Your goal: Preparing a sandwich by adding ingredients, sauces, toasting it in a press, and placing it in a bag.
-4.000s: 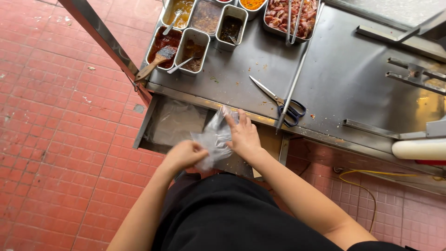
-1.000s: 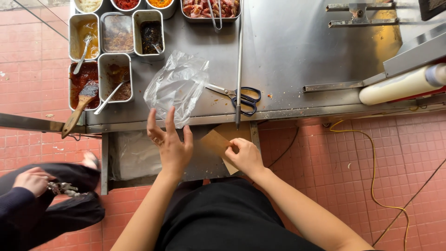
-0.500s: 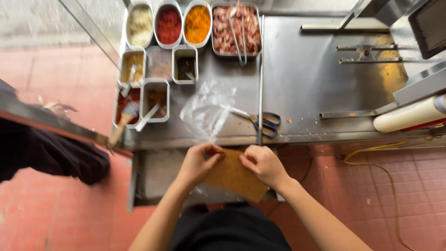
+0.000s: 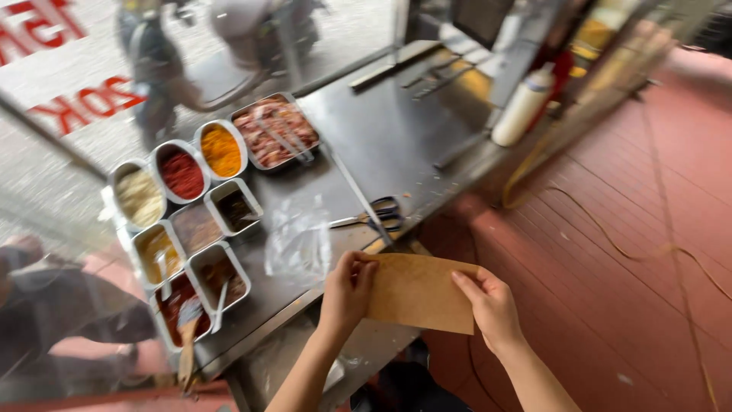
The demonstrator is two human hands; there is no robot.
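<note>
Both hands, the left hand (image 4: pixel 347 290) and right hand (image 4: pixel 488 301), pinch the short ends of a flat brown paper bag (image 4: pixel 418 293) just off the steel counter's (image 4: pixel 396 145) near edge, beside a crumpled clear plastic bag (image 4: pixel 300 243) and scissors (image 4: pixel 377 214) lying on it.

Brown paper bag (image 4: pixel 418 291), flat, rectangular, held at the counter edge. Clear plastic bag (image 4: pixel 299 243) on the steel counter. Red lettering (image 4: pixel 69 65) on pavement, upper left.
</note>
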